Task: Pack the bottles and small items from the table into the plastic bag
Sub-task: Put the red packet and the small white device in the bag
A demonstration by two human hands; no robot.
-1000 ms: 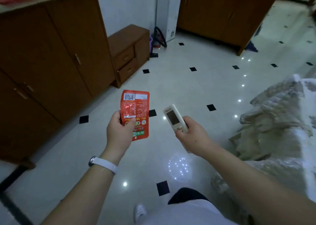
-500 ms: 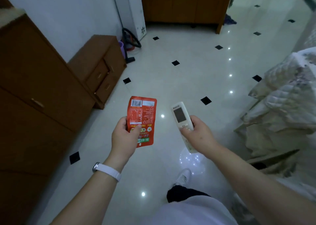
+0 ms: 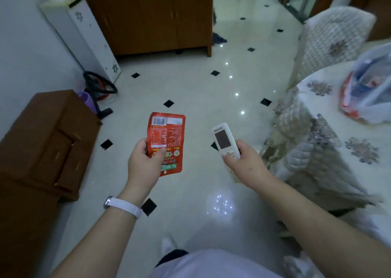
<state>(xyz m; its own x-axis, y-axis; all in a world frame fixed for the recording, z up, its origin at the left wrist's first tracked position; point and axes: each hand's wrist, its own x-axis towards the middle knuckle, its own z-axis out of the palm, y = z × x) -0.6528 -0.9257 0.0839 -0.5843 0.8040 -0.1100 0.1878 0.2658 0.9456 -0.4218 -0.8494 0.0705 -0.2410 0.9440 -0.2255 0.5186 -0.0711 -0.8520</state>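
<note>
This is a home, a living or dining room by the look of it. The floor (image 3: pixel 190 87) is glossy cream tile set with small black diamonds, and ceiling lights glint off it. A wooden cabinet (image 3: pixel 152 17) stands against the far wall, and a low wooden drawer unit (image 3: pixel 42 142) sits at the left. A tall white appliance (image 3: pixel 84 36) leans by the plain wall, with a coiled hose (image 3: pixel 99 85) at its foot. On the right a surface (image 3: pixel 349 150) wears a quilted floral cloth, and the chair (image 3: pixel 332 36) behind it has a matching cover. A plastic bag (image 3: pixel 368 87) lies on the cloth.
</note>
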